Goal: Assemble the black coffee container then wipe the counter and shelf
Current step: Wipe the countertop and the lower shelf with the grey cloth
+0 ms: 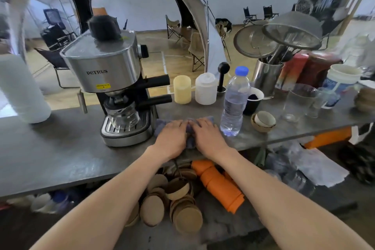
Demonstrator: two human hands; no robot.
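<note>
My two forearms reach out from under the camera, over the lower shelf [219,227] where round brown coasters [154,209] and a roll of orange mats [219,186] lie below my wrists. Far off to the left of my left hand stands a white cylinder [22,89]; much nearer, just left of that hand, sits the espresso machine [113,79] with its glass carafe [122,115] on the drip tray, so I judge the coffee part is put together and set back out of my way. My left hand [172,138] lies flat, fingers straight, pressing down on the grey-blue cloth [189,138]; my right hand [209,138] does the same beside it, fingertips nearly meeting, the cloth bunched between and under both. I press with both palms so the cloth takes the grey counter [60,148] evenly, and this looks like the wiping step. Beyond my fingers stand a cream cup [182,89] and a white container [206,89], pushed back to leave wiping room. Just right of my right hand is a water bottle [235,103], close enough to knock over, then a black cup [252,101] and stacked small bowls [263,122]. The shelf is not yet wiped.
</note>
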